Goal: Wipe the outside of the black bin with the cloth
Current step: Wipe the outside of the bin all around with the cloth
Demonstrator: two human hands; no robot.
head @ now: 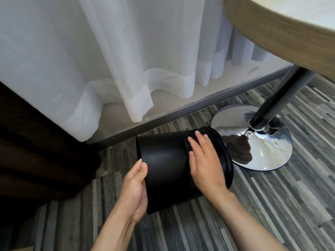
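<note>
The black bin [166, 163] lies tipped on its side above the striped floor, its base toward the left and its rimmed mouth toward the right. My left hand [135, 191] cups the base end and holds the bin up. My right hand [203, 162] lies flat on the bin's upper side near the rim, pressing a dark cloth [188, 144] against it. Only the cloth's edge shows beyond my fingers; most of it is hidden under the palm.
A chrome pedestal base [262, 151] and dark table leg [282, 98] stand just right of the bin's mouth. The wooden tabletop [290, 29] overhangs at upper right. White sheer curtains [108, 60] hang behind, a dark curtain [36, 151] at left.
</note>
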